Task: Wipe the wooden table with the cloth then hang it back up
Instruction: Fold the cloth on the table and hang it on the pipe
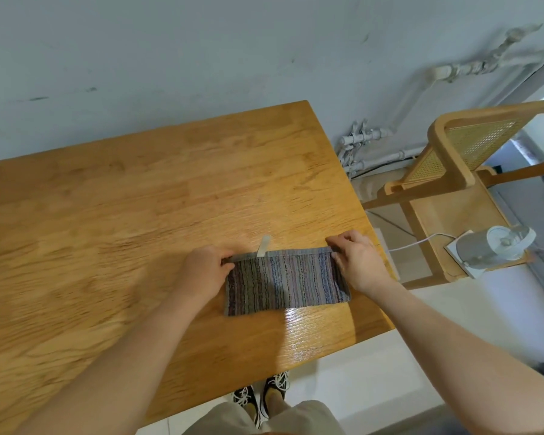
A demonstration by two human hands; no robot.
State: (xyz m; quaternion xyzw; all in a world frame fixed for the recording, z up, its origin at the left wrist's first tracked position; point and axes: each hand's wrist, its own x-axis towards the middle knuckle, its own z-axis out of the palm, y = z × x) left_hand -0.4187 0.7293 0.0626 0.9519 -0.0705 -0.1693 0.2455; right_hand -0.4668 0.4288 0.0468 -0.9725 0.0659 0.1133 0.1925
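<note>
Head cam looking down at wooden table (139, 215), light oak, glossy; glare patch sitting near the front edge, just below the cloth.

Cloth (286, 279) lying flat on the table, toward its right front part, folded into a rectangle w/ long side running left-right. Striped: grey, purple, blue, dark lines running front to back. Pale hanging loop (263, 245) sticking out from the far hem, resting on the wood, tilted slightly.

Left hand (206, 271) sitting at the cloth's far left corner, fingers curled and pinching that corner; thumb side partly hidden by the hand, so exact pinch hard to read. Right hand (357, 260) at the far right corner, thumb and fingertips closing on the hem there. Both forearms bare, reaching in from the bottom of view. Both hands gripping cloth, one per far corner; near edge of cloth lying loose on the table.

Wall (201, 51) behind table, pale, scuffed. White pipes (363, 138) running along it low, right of the table's far corner. Wood chair w/ cane back (453, 158) standing right of the table, apart from it. Small white and grey device (493, 248) w/ white cable resting on the chair seat. Person's shoes (261, 400) showing below the table edge on pale floor.
</note>
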